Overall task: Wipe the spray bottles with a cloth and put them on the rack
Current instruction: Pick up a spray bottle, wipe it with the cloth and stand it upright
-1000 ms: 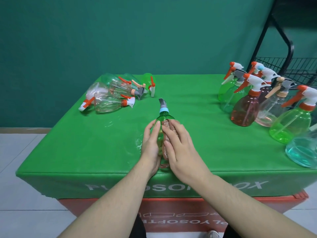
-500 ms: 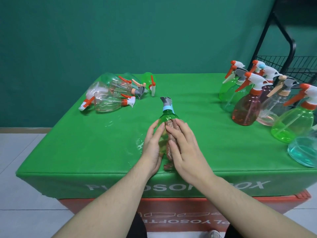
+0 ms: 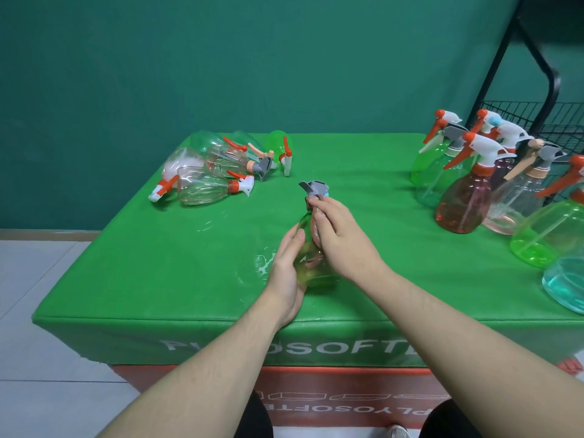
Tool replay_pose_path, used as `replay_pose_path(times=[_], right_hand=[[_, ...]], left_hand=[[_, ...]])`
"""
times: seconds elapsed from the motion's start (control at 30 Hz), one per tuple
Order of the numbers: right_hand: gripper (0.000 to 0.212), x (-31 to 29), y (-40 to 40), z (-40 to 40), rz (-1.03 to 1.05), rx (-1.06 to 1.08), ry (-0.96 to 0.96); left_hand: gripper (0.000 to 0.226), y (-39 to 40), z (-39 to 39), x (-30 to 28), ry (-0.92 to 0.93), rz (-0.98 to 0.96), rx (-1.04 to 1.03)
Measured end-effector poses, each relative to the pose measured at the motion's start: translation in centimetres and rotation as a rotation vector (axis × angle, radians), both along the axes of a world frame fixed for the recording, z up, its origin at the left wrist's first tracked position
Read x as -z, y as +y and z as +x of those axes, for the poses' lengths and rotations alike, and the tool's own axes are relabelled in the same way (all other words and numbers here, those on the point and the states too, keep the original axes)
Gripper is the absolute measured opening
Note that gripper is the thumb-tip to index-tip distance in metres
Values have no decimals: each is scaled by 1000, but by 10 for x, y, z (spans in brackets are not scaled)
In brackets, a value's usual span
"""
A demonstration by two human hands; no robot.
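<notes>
While the left hand (image 3: 286, 267) cups the lower body of the green spray bottle (image 3: 311, 267) standing near the table's (image 3: 158, 263) front edge, the right hand (image 3: 339, 235) pinches a pinkish cloth (image 3: 316, 227) against its neck, just below the grey trigger head.

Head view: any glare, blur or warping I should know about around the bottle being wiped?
Head view: lighting even and soft; bright caustic glints on the table left of the green bottle; hands slightly soft; wide-angle bowing at the edges, rack leaning.
</notes>
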State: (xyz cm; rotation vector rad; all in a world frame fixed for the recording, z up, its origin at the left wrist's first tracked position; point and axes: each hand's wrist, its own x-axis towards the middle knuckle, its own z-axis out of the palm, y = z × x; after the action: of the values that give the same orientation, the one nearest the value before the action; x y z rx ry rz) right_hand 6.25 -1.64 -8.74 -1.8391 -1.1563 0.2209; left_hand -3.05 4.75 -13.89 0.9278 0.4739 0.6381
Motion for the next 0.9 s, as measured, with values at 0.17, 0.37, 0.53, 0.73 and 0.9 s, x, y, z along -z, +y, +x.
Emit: replay_pose_path(times=[0.17,0.37,0.53,0.73,0.9], right_hand=[[40,1,2,-5,-8,30,15],[52,15,-24,-19,5,-30,-219],[54,34,-41,-24,-16,-54,-419],[49,54,-53,-34,-20,-74,-500],[48,59,-61,-36,0,-103,-501]], left_hand=[[38,0,1,1,13,-1,-29],[36,-1,0,2,39,19,-33],[35,-3,0,-4,12,-26,-69],[36,-4,0,-7,-31,-102,-166],[58,-4,-3,-12,-31,-64,-167]])
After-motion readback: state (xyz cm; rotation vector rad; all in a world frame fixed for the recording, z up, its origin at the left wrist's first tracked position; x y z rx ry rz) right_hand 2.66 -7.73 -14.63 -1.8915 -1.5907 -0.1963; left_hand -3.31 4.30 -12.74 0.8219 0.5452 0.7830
